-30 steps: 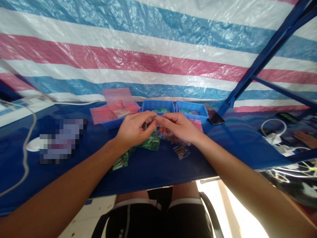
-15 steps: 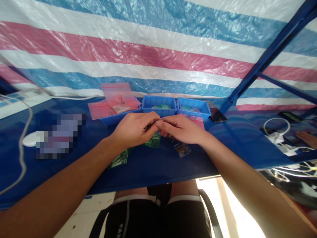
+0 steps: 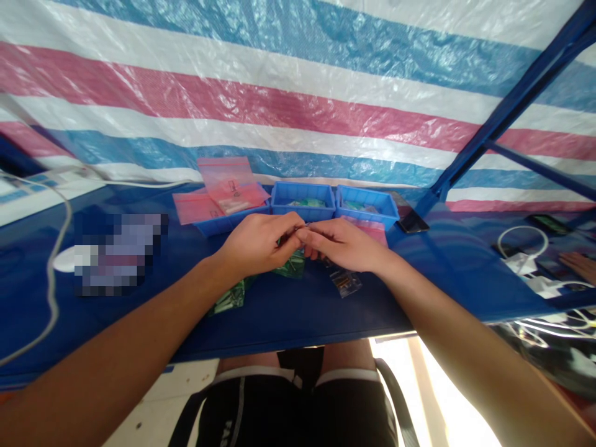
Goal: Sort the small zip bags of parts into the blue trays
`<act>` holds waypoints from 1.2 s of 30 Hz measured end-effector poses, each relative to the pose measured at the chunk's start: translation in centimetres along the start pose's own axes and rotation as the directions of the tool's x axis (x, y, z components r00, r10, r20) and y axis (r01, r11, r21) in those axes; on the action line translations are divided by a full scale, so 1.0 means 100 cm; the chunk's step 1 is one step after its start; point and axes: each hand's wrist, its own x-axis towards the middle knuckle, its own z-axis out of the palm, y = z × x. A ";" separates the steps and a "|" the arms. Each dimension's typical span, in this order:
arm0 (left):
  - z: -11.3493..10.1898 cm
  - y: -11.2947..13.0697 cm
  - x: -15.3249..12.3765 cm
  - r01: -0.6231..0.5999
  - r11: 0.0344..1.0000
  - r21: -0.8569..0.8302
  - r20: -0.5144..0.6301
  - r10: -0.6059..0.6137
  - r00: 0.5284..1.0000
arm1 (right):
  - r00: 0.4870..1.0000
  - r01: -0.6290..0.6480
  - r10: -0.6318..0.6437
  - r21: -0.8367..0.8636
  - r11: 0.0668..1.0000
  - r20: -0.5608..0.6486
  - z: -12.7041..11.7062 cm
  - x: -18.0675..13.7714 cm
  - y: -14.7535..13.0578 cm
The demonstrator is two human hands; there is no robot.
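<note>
My left hand (image 3: 258, 243) and my right hand (image 3: 342, 244) meet over the blue table (image 3: 288, 310), fingertips pinched together on a small thing I cannot make out. Under them lie green packets (image 3: 291, 266) and small clear bags (image 3: 345, 283) holding dark parts. Another green packet (image 3: 230, 299) lies by my left wrist. Just beyond the hands stand three blue bins in a row, the middle blue bin (image 3: 303, 201), the right blue bin (image 3: 367, 205) and the left blue bin (image 3: 218, 225), which carries pink zip bags (image 3: 229, 185).
A striped tarp (image 3: 298, 99) hangs behind the table. A white cable (image 3: 51, 273) and a white round object (image 3: 65, 259) lie at left. A dark phone (image 3: 410, 222) rests by a blue frame post (image 3: 488, 124). Another person's hand (image 3: 580, 264) and white cables (image 3: 521, 248) are at far right.
Both hands have sunk a little nearer the table and stay pinched together; the view shifted slightly.
</note>
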 end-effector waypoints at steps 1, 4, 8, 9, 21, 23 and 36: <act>0.000 0.000 0.000 -0.002 1.000 -0.001 -0.001 0.002 1.000 | 1.000 0.000 0.000 0.001 1.000 -0.001 0.000 0.000 0.000; 0.000 -0.001 0.000 -0.001 1.000 -0.004 0.006 0.001 1.000 | 1.000 -0.001 0.001 0.008 1.000 -0.004 0.000 0.000 0.001; 0.000 0.000 0.001 0.001 1.000 -0.007 0.006 -0.001 1.000 | 1.000 -0.003 0.003 0.010 1.000 -0.004 0.001 0.000 0.001; -0.001 0.000 0.001 -0.001 1.000 -0.007 0.004 0.001 1.000 | 1.000 -0.003 0.003 0.005 1.000 -0.001 0.001 0.000 0.001; -0.003 0.002 0.000 0.007 0.999 0.034 0.037 -0.008 0.999 | 0.999 -0.001 0.002 -0.029 1.000 0.034 -0.002 0.000 -0.001; -0.004 0.003 0.001 0.022 0.999 0.035 0.074 -0.024 0.997 | 0.999 -0.001 0.003 -0.048 0.999 0.032 -0.002 0.000 -0.001; -0.006 0.004 0.000 0.055 0.997 0.056 0.145 -0.063 0.987 | 0.999 -0.001 0.004 -0.091 0.996 0.039 0.000 0.000 -0.002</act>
